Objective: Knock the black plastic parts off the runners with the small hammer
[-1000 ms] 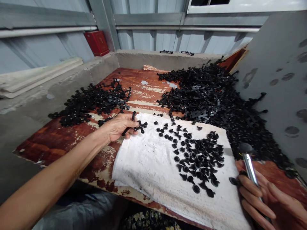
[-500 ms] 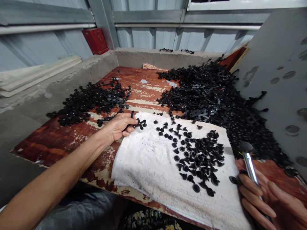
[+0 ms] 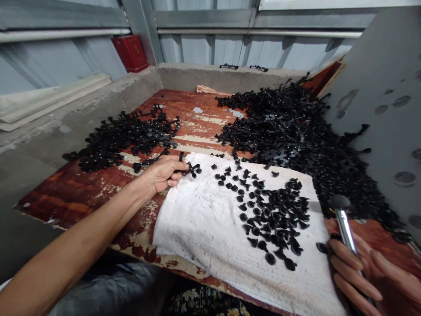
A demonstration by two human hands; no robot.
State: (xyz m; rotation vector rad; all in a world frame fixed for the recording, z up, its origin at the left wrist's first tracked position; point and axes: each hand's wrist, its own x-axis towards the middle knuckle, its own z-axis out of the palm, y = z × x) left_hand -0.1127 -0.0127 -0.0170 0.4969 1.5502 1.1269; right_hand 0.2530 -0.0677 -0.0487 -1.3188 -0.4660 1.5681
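Observation:
My left hand [image 3: 162, 173] is closed around a black branched plastic piece [image 3: 194, 170] at the far left corner of a white cloth [image 3: 197, 219]. The piece's knobbed arms stick out past my fingers. At the lower right, my right hand [image 3: 358, 274] wraps round a chrome rod with a black round head [image 3: 345, 230], tilted with the head up. A small black cap-like part [image 3: 321, 248] shows at the fingertips of that hand; whether it is gripped I cannot tell. Many small black round parts with stems [image 3: 276, 215] lie scattered over the cloth's right half.
A large heap of black parts [image 3: 279, 127] covers the right back of the worn red-brown board [image 3: 189, 118]. A smaller pile [image 3: 125, 138] lies on the left. A grey panel [image 3: 378, 87] rises at the right, and a low concrete ledge [image 3: 184, 75] runs behind.
The view has shifted very slightly. Both hands keep their places and still hold the same things.

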